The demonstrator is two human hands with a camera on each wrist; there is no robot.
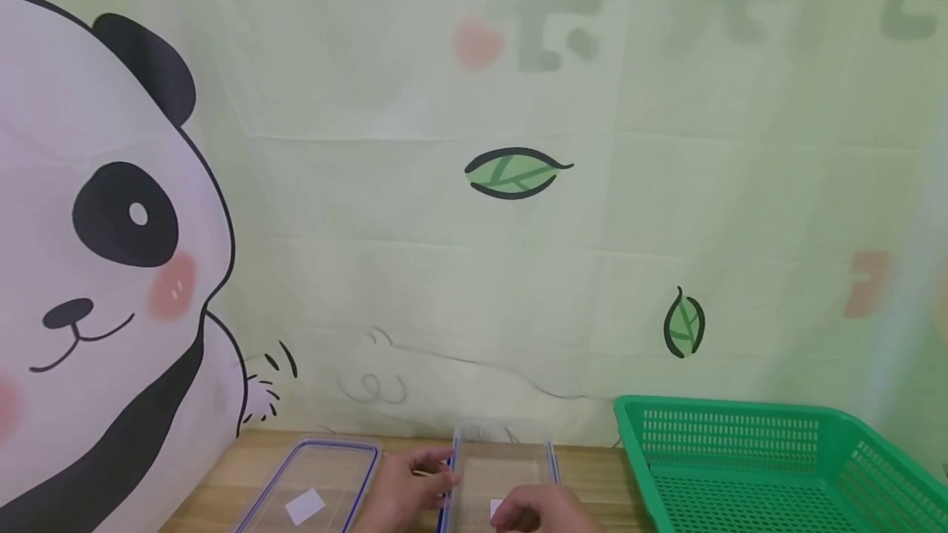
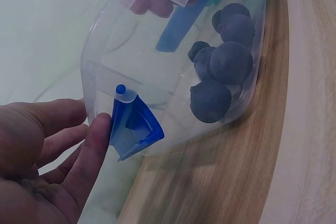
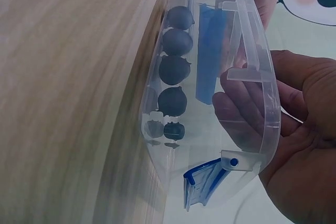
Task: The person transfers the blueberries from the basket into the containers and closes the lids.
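A clear plastic food container with blue side latches stands on the wooden table, between my hands. Through its wall I see several dark round fruit-like balls with small pointed tips; their kind is unclear. A bluish strip lies against its near wall, beside my right fingers. My left hand is at the left side, its fingertips touching the rim beside a hanging blue latch. My right hand is at the near wall, its extended fingers showing through the plastic.
A clear lid-like panel with a blue seal lies to the left, a white paper square on it. On the right stands a green plastic basket. Behind the table hangs a printed cloth with a panda and leaves.
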